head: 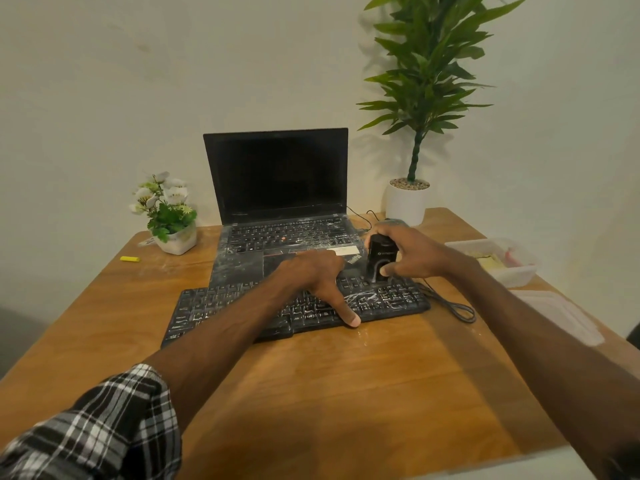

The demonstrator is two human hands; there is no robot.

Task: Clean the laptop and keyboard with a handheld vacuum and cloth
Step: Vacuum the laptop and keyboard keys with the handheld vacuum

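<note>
Keyboard (221,306) lies across worktop (346,375), long axis left-right, laptop (277,174) just behind. Left grip (311,275) rests flat on middle keys, fingers straight, holding nothing. Right grip (412,251) wraps handheld vacuum (379,258), nozzle down on right-end keys; dusty keys run leftward.

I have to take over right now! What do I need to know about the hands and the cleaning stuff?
Left hand: open and flat across the keyboard, thumb at its front edge.
Right hand: holds the black vacuum upright, its bottom end on the keyboard's right keys.
Laptop: open behind the keyboard, screen dark.
Done: not much; white dust streaks both.
Left: vacuum both, then wipe. I can't clearly pick out the cloth.
</note>
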